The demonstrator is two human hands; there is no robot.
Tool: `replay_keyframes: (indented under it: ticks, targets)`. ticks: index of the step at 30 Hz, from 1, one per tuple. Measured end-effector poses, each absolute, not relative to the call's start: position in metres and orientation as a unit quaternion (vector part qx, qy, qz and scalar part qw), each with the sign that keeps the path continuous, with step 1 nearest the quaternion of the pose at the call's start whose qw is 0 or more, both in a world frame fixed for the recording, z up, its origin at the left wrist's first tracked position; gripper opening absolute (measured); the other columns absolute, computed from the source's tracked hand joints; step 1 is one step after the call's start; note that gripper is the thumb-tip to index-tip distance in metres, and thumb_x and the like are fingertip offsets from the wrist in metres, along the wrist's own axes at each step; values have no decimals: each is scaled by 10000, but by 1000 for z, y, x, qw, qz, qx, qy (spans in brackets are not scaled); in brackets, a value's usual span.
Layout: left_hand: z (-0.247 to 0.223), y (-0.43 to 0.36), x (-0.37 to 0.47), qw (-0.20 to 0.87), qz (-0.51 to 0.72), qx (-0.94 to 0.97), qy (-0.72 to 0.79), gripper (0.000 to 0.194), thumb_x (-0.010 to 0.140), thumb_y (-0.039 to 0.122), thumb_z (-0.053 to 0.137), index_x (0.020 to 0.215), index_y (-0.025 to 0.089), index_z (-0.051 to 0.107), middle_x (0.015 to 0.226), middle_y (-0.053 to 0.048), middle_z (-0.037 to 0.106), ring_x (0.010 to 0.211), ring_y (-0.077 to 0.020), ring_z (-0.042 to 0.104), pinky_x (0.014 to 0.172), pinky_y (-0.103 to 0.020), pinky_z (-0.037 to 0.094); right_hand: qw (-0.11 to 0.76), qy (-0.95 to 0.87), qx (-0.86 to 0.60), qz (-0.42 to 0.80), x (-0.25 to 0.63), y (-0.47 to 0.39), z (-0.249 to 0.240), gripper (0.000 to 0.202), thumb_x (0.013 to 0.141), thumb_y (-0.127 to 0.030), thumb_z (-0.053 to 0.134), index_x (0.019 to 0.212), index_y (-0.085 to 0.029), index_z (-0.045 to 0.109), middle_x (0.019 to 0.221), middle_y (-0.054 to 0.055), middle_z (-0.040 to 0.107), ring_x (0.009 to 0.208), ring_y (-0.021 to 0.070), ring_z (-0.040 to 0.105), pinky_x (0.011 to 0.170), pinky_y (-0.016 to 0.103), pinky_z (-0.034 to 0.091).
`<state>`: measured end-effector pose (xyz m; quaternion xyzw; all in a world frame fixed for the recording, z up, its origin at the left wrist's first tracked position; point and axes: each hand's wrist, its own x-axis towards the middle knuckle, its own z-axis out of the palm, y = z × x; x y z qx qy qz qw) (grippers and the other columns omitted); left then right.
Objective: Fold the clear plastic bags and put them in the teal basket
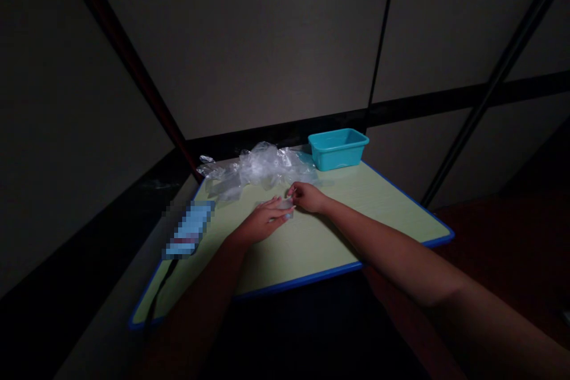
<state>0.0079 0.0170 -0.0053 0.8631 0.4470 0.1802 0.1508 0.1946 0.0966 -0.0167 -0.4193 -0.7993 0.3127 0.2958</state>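
A small translucent piece (285, 204), perhaps a plastic bag, lies on the pale yellow-green tabletop between my hands. My left hand (262, 221) rests on it, palm down, with the fingers stretched out. At its right edge, the thumb and fingertips of my right hand (306, 197) pinch the same piece. Part of the piece is hidden under my left fingers, and the dim light blurs its outline. Just beyond my hands spreads a crumpled heap of clear plastic bags (262, 165).
A turquoise plastic basket (339, 154) stands at the back right corner of the table (303, 255), which has a blue rim. On the left lies a pixelated flat object (189, 230) with a dark strap or cable (161, 291). Dark panelled walls enclose the back and left.
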Motion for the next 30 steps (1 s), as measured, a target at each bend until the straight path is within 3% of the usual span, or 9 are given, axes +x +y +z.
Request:
replay_keyframes:
  ticks: [6, 10, 18, 24, 30]
  targets:
    - [-10, 24, 5, 112, 294, 801, 509, 504, 892, 460, 380, 1278, 167, 516, 1343, -78, 499, 1279, -204, 399, 1082, -369, 283, 324, -789, -395, 341, 194, 99, -20, 144, 664, -68, 589, 773, -162, 605, 634, -29, 597, 590, 89, 523, 594, 195, 400]
    - [-9, 23, 5, 167, 338, 749, 545, 558, 924, 483, 240, 1267, 144, 519, 1329, -83, 513, 1252, -188, 435, 1086, -359, 275, 339, -773, -356, 400, 194, 100, -19, 75, 703, -130, 584, 768, -153, 612, 663, -18, 623, 599, 90, 535, 613, 207, 418]
    - [-2, 17, 4, 218, 325, 722, 570, 612, 934, 499, 154, 1272, 141, 519, 1355, -73, 484, 1282, -192, 396, 1104, -357, 223, 282, -747, -297, 524, 202, 94, -9, 153, 682, -265, 644, 712, -115, 653, 627, -4, 631, 589, 93, 532, 637, 231, 419]
    - [-2, 17, 6, 218, 315, 726, 570, 602, 929, 496, 177, 1257, 133, 530, 1348, -84, 491, 1278, -194, 402, 1100, -353, 226, 240, -762, -246, 548, 204, 90, -7, 351, 647, -398, 691, 827, -97, 693, 681, 13, 649, 615, 99, 517, 640, 236, 401]
    - [-8, 21, 4, 174, 244, 782, 547, 605, 898, 505, 314, 1320, 95, 452, 1417, -129, 389, 1361, -219, 238, 1108, -380, 181, 237, -774, -247, 534, 204, 91, -7, 262, 698, -341, 651, 795, -103, 696, 684, 7, 649, 641, 103, 521, 683, 238, 397]
